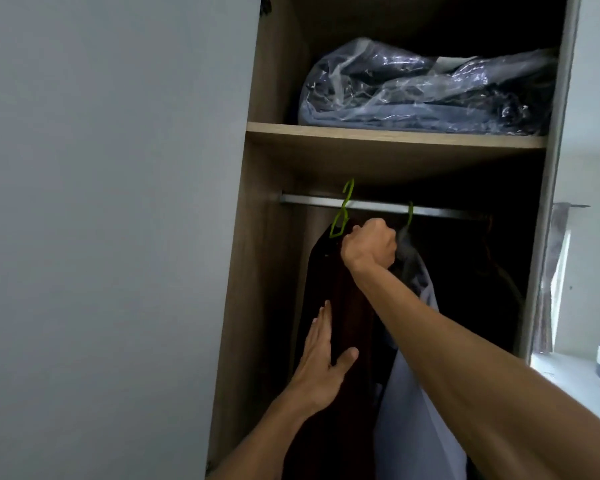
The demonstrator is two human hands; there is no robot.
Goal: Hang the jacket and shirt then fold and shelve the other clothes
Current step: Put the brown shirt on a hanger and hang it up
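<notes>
Your right hand [369,245] is fisted at the jacket's [347,306] collar, apparently gripping it, though the dark hides the hold. Its green hanger [346,202] hooks at the rail [312,200] just above. Your left hand [321,365] lies flat, fingers straight, on the jacket below. The shirt [402,438] hangs just right of your right hand.

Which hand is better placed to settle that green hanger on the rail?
Right, probably. The right hand grips the jacket at the hanger, just under the rail. The left hand only rests flat, lower on the jacket.
</notes>
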